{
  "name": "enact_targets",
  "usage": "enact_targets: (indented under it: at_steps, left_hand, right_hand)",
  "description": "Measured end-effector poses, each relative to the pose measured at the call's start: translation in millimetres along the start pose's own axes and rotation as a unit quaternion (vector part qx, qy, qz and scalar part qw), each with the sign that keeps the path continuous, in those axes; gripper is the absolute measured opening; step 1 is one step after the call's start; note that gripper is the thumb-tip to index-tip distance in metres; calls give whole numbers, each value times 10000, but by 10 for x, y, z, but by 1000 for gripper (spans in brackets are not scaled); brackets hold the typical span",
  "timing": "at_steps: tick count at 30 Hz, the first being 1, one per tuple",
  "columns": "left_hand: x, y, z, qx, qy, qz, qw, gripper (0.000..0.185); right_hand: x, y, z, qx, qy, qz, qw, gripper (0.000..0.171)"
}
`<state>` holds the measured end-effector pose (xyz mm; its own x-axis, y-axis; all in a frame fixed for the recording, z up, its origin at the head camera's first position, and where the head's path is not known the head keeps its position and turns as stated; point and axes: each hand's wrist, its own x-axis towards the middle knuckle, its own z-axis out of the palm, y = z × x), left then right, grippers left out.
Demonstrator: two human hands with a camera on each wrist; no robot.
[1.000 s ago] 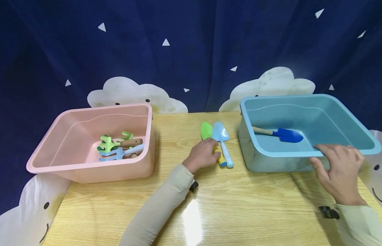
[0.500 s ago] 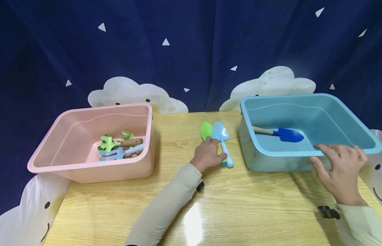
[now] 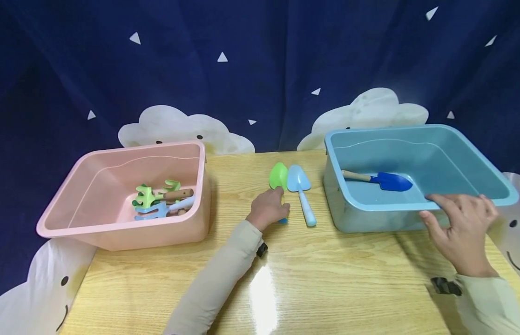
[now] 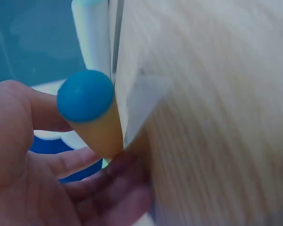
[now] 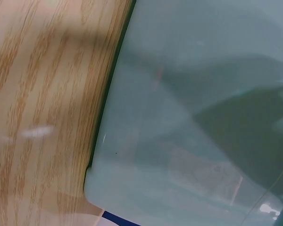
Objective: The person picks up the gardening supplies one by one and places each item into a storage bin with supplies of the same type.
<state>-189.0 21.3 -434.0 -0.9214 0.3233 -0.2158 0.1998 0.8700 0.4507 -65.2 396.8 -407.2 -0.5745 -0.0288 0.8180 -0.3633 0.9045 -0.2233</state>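
Observation:
My left hand [image 3: 267, 208] grips the yellow, blue-tipped handle of a green trowel [image 3: 278, 176] low over the table. In the left wrist view, the rounded blue end of the handle [image 4: 86, 95] shows between thumb and fingers of my left hand [image 4: 52, 174]. Just right of it lies a light blue trowel [image 3: 299, 179], its pale handle toward me. My right hand [image 3: 465, 232] holds the front rim of the blue bin [image 3: 394, 206], fingers over the edge and thumb outside. In the right wrist view only the bin's wall [image 5: 146, 141] and the table show.
Inside the blue bin lies a dark blue trowel [image 3: 395, 182] with a wooden handle. A pink bin [image 3: 130, 236] at left holds several small tools, among them a green fork [image 3: 146, 196] and a light blue fork [image 3: 158, 211]. A dark blue curtain [image 3: 260, 56] hangs behind the wooden table [image 3: 327, 288].
My left hand has moved left with the green trowel, away from the light blue trowel, leaving a gap between their handles. The right hand stays on the blue bin's rim.

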Motion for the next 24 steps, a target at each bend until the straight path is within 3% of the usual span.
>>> enact_targets:
  at_steps: [6, 12, 15, 18, 20, 24]
  left_hand:
    - [12, -223, -74, -1008, -176, -114, 9947, 49]
    - [17, -382, -118, -1653, -358, 28, 9856, 50]
    - [56, -465, -123, -2514, -735, 18, 9651, 55]
    - [92, -546, -137, -3560, -1134, -148, 9275, 57]
    - [106, -592, -154, -3976, -1266, -299, 9083, 55]
    - [112, -645, -176, -4254, -1403, -457, 8929, 54]
  right_hand:
    - [3, -4, -11, -86, -178, 64, 9998, 81]
    - [9, 1, -9, -65, -137, 20, 9999, 81]
    - [15, -3, -14, -66, -153, 30, 9999, 81]
    - [23, -17, -23, -87, -225, 72, 9997, 81]
    - [27, -24, -28, -98, -273, 102, 9995, 81]
    - [22, -31, -41, -106, -356, 156, 9992, 82]
